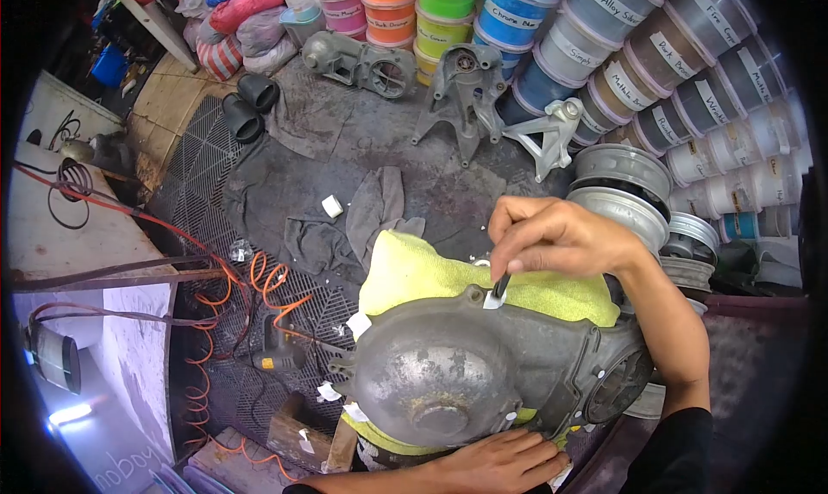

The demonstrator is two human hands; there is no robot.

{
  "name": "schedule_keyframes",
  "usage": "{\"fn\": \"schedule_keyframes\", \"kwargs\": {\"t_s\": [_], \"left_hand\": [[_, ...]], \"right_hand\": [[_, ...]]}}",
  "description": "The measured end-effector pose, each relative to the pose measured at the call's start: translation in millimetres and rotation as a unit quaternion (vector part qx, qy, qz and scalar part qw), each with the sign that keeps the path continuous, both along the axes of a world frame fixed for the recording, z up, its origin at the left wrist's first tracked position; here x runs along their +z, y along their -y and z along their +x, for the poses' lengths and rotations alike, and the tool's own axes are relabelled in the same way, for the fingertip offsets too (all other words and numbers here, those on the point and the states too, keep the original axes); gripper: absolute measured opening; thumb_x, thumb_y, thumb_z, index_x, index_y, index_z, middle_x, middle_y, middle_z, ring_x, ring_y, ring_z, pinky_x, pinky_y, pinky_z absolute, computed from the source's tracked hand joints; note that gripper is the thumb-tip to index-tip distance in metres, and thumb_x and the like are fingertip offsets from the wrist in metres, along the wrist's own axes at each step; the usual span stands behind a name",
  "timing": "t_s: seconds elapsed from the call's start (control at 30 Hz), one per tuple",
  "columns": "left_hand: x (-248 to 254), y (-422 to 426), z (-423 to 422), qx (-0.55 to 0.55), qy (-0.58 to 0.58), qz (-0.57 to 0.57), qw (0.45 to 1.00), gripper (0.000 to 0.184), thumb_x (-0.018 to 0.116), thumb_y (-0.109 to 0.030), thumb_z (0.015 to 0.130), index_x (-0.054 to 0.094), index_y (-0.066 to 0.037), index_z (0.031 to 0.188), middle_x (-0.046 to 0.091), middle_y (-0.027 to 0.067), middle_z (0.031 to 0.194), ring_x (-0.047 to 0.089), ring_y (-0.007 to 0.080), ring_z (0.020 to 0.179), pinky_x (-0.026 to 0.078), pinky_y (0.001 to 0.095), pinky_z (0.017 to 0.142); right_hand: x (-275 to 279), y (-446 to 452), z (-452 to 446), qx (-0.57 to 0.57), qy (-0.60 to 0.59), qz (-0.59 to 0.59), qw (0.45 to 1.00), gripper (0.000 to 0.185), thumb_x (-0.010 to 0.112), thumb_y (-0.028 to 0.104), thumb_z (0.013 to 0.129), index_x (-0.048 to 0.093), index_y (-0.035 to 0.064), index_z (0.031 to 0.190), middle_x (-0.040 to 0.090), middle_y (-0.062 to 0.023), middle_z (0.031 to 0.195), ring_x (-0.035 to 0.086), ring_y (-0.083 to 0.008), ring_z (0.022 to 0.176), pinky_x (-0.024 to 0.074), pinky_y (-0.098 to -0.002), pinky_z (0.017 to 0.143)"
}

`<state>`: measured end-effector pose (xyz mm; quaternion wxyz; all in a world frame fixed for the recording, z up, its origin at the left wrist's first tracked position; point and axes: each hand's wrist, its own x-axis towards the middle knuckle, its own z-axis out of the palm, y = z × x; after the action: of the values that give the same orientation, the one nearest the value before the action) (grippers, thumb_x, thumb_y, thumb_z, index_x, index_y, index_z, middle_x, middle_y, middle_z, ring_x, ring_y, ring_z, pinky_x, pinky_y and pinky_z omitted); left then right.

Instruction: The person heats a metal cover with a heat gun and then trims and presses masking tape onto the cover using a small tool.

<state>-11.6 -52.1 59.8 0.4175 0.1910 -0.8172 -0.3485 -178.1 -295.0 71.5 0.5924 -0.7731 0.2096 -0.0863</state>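
A grey, worn metal engine casing (440, 356) with a rounded dome lies across a yellow towel (405, 274). My right hand (552, 235) is above its far edge, thumb and fingers pinched on a short black tool (501, 285). The tool's lower end meets a small piece of white tape (493, 300) beside a bolt lug; its tip is too small to make out. My left hand (504, 462) rests along the casing's near edge, fingers laid out and partly overlapping it. More white tape (358, 325) sticks to the casing's left rim, and white plugs (511, 415) fill small holes.
Labelled powder tubs (621, 89) are stacked at the back right, with wheel rims (621, 209) below them. Bare metal parts (461, 97) stand on the mat. Left are an orange coiled hose (203, 347), a heat-gun-like tool (280, 356) and black slippers (244, 117).
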Motion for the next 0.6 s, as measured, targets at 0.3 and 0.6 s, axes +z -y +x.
{"fn": "schedule_keyframes", "kwargs": {"t_s": [0.3,0.6], "left_hand": [[1.4,-0.7,-0.9,0.005,0.004,0.002,1.0,0.019,0.065,-0.015,0.082,0.069,-0.007,0.099,0.054,0.0035,0.083,0.054,0.0182,0.072,0.047,0.0303,0.063],[0.7,-0.7,-4.7,0.004,-0.008,0.002,1.0,0.017,0.066,-0.015,0.081,0.068,-0.008,0.096,0.052,0.0027,0.08,0.053,0.0176,0.069,0.045,0.0299,0.06]], "right_hand": [[1.5,-25.5,1.6,-0.031,0.047,0.007,0.998,0.015,0.07,0.013,0.094,0.077,0.0036,0.103,0.067,-0.0094,0.101,0.062,-0.0226,0.098,0.0487,-0.0355,0.088],[-11.4,-33.9,-7.6,-0.09,0.043,-0.021,0.995,0.013,0.071,0.012,0.093,0.077,0.0041,0.1,0.067,-0.0086,0.099,0.062,-0.0224,0.096,0.0479,-0.035,0.087]]}}
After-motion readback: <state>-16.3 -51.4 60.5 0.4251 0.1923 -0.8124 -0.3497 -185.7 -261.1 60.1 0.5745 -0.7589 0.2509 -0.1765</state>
